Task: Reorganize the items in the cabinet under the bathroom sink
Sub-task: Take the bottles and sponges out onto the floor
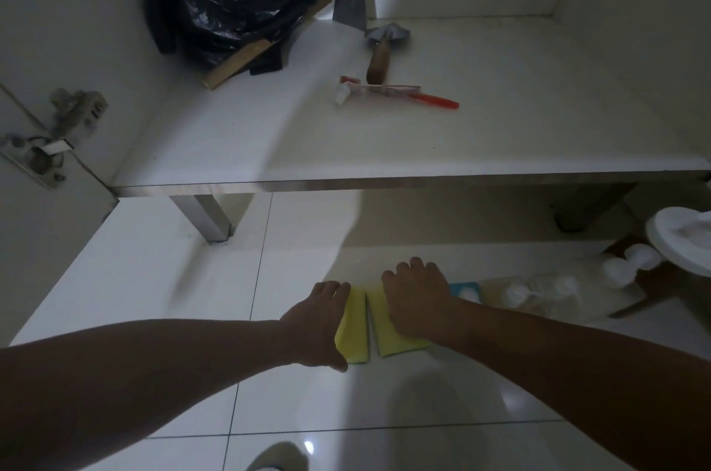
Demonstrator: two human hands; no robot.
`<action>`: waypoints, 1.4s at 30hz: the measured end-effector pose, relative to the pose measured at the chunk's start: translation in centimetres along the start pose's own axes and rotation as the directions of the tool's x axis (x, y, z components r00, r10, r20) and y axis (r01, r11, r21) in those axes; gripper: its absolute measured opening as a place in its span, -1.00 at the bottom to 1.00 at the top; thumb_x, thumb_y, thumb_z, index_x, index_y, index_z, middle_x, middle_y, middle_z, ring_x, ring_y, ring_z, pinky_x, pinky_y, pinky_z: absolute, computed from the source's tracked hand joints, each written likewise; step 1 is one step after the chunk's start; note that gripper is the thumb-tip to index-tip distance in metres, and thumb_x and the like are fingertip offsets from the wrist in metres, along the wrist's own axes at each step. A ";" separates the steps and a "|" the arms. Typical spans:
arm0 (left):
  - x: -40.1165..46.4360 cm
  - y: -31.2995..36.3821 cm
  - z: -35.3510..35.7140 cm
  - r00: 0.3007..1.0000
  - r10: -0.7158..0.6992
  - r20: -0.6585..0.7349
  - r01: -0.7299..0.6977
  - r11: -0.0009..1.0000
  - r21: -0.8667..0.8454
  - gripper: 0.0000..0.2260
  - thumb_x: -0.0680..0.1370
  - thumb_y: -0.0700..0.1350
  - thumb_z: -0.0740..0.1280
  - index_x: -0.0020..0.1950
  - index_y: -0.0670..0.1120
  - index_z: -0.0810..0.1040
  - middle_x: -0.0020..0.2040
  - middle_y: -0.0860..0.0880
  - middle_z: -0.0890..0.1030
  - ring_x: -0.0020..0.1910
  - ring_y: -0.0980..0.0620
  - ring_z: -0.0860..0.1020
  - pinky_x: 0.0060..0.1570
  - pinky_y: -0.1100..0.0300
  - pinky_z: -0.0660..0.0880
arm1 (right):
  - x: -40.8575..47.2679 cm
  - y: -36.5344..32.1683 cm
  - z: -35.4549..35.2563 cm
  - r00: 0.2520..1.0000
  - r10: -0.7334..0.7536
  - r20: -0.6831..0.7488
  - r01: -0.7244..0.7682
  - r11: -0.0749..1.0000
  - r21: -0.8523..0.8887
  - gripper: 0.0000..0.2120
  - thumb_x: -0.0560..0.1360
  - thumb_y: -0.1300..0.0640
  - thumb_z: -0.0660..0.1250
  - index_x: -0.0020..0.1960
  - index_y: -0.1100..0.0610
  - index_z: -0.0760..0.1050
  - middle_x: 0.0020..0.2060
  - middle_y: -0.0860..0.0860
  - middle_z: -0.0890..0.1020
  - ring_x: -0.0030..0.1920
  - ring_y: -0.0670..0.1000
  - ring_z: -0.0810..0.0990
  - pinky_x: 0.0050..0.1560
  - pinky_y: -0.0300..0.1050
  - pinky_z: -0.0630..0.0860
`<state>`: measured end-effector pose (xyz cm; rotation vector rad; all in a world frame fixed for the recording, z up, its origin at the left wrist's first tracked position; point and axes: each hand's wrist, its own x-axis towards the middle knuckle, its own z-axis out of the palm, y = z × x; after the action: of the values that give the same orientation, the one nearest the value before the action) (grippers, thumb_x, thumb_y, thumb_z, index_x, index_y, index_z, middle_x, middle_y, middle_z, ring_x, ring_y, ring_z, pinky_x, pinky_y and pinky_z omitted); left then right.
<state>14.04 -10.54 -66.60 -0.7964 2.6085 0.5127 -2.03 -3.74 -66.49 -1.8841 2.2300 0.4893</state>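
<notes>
Two yellow sponges lie side by side on the white floor tiles in front of the cabinet. My left hand (315,320) grips the left sponge (356,332) along its left edge, thumb at the near end. My right hand (417,295) lies on top of the right sponge (388,339), fingers curled over its far end. Inside the cabinet, on its white shelf (384,147), lie a crumpled black plastic bag (234,5), a wood-handled trowel (381,47), a metal scraper (352,3), a wooden stick (238,60) and a red toothbrush with a small tube (388,91).
A clear bag of white caps (546,289) and a blue-and-white pack (465,289) lie on the floor right of the sponges. A white round lid (681,239) sits at the right edge. The open cabinet door with its hinge (50,139) stands at the left.
</notes>
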 end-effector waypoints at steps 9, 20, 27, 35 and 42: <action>0.0 1.3 -3.1 0.999 -0.015 0.035 0.011 0.991 0.132 -0.05 0.32 0.19 0.50 0.50 -0.21 0.10 0.49 -0.14 0.15 0.47 -0.13 0.14 0.40 -0.04 0.25 | -1.4 2.3 -3.7 0.998 -0.056 0.029 0.056 0.998 0.001 -0.58 0.45 -0.11 0.31 0.21 0.10 0.42 0.14 0.09 0.52 0.14 0.13 0.50 0.18 0.07 0.34; -2.0 1.8 -23.4 0.990 -0.034 -0.134 -0.009 0.953 -0.303 -0.68 0.38 0.06 0.52 0.07 -0.03 0.64 -0.08 0.07 0.69 -0.29 0.14 0.64 -0.29 0.32 0.54 | -2.3 9.8 -21.1 0.969 -0.067 -0.237 0.131 0.955 0.267 -0.77 0.44 -0.07 0.45 0.04 0.00 0.58 -0.12 -0.10 0.48 -0.09 -0.06 0.48 -0.07 -0.22 0.37; 4.5 -0.7 -27.1 0.789 -0.243 -0.565 0.066 0.947 -0.316 -0.65 0.40 -0.09 0.53 0.14 -0.14 0.61 0.14 -0.06 0.61 0.10 -0.05 0.57 0.06 0.12 0.54 | 5.8 12.5 -24.1 0.903 0.030 -0.429 0.088 0.964 0.252 -0.84 0.48 0.14 0.35 0.03 0.11 0.62 0.01 0.04 0.62 0.04 0.08 0.60 0.08 -0.10 0.53; 10.5 -3.3 -26.7 0.756 -0.363 -0.545 0.198 0.920 -0.340 -0.56 0.42 -0.02 0.50 0.21 -0.17 0.51 0.18 -0.11 0.53 0.10 -0.09 0.54 0.08 0.11 0.52 | 12.2 13.2 -21.9 0.902 -0.040 -0.430 0.131 0.974 0.184 -0.64 0.50 0.07 0.39 0.28 0.10 0.52 0.24 0.06 0.56 0.24 0.11 0.50 0.15 -0.14 0.38; 11.6 -3.9 -25.6 0.713 -0.480 -0.512 0.042 0.758 -0.651 -0.63 0.48 -0.29 0.37 0.28 -0.22 0.50 0.29 -0.19 0.51 0.26 -0.14 0.49 0.28 0.02 0.46 | 12.6 13.8 -20.8 0.883 -0.063 -0.466 0.117 0.989 0.089 -0.79 0.47 0.13 0.34 0.07 0.01 0.64 0.04 0.02 0.65 0.07 0.10 0.57 0.09 -0.07 0.50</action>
<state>1.37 -30.06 -50.40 -1.8612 2.8350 1.1916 -16.36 -20.88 -49.69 -2.2111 2.3579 -0.1240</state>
